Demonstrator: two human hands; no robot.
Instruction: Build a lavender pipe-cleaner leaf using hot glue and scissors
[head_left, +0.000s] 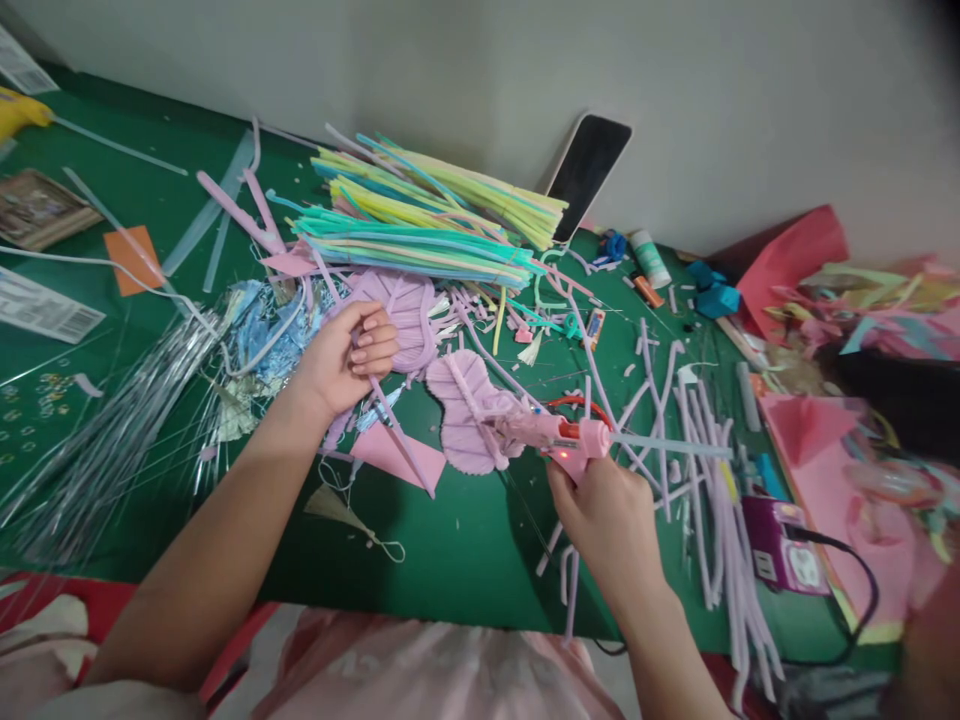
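Observation:
My left hand (352,355) is closed, its fingers curled around a lavender pipe cleaner (405,443) that slants down over a pink paper card (424,462). Gripped in my right hand (607,510) is a pink hot glue gun (574,440) with a lit red light and a clear glue stick (675,446) out of its back. The gun's nozzle end is over a lavender wing-like piece (457,400) made of pipe cleaners; whether it touches cannot be made out. A second lavender piece (409,320) lies just beyond my left fingers.
Bundles of yellow and green pipe cleaners (420,235) lie at the back, near a phone (592,165) leaning on the wall. Silver tinsel strands (112,480) and blue tassels (270,325) are at left. Loose lavender pipe cleaners (720,540) and a purple box (784,550) with a cable are at right.

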